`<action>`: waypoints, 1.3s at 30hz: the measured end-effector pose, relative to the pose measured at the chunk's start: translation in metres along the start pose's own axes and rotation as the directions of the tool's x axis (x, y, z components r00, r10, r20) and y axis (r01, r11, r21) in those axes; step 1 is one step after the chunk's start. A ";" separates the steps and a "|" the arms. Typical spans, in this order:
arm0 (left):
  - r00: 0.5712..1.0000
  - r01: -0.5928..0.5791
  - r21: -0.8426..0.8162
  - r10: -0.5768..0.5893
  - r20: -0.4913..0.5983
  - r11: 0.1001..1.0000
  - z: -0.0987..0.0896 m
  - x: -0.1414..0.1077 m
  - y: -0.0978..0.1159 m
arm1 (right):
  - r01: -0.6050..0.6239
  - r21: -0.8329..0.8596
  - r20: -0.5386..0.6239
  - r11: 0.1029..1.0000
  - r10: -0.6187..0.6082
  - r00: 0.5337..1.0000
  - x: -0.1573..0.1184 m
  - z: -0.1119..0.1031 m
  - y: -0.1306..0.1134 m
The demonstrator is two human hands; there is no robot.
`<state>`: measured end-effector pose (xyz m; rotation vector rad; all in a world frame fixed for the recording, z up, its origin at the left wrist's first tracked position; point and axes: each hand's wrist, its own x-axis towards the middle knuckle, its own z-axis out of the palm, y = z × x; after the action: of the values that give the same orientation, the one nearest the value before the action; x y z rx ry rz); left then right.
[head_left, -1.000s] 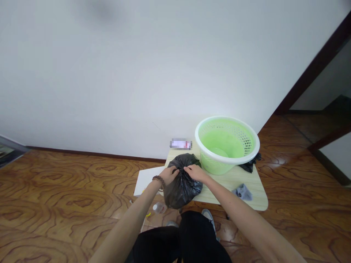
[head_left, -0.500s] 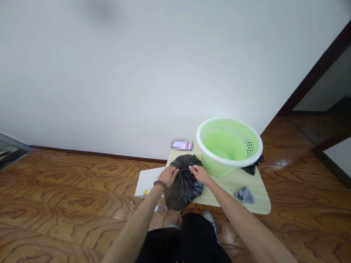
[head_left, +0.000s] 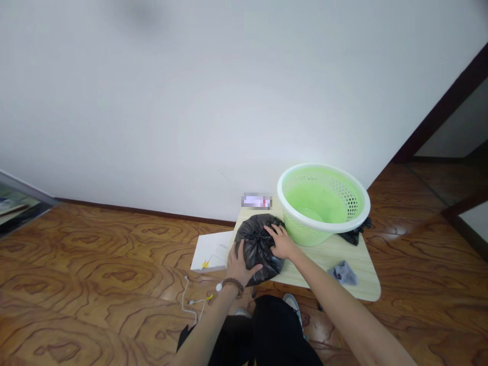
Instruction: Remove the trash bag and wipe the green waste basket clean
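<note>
A full black plastic bag [head_left: 253, 229], its top gathered into a knot, rests on the left end of a small light-wood table [head_left: 316, 259]. My left hand [head_left: 240, 265], with a brown bracelet at the wrist, lies against the bag's near left side, fingers spread. On the bag's right side my right hand [head_left: 281, 242] is laid with its fingers apart. Just right of the bag stands a light-green plastic basket [head_left: 308, 231] with a white rim; nothing shows inside it.
A grey cloth [head_left: 344, 273] lies near the table's right front. More black plastic [head_left: 354, 235] sticks out behind the basket. A blurred-out item [head_left: 256, 201] sits at the wall. Left of the table are a white box [head_left: 208, 251] and a white cable [head_left: 185, 297] on the floor.
Both hands have let go of the bag's gathered top and opened. The left came down to the near left side; the right shifted to the right side. The bag sits a little farther back.
</note>
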<state>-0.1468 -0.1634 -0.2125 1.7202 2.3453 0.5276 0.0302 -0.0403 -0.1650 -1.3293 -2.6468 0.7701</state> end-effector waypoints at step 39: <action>0.995 -0.100 0.192 0.096 0.028 0.976 -0.098 0.013 0.018 | -0.093 0.266 -0.139 0.960 0.134 0.981 -0.096 0.002 -0.040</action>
<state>-0.1699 -0.1635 -0.1145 1.9231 2.3767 0.3046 0.0605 -0.1350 -0.1338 -1.4147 -2.2760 0.9455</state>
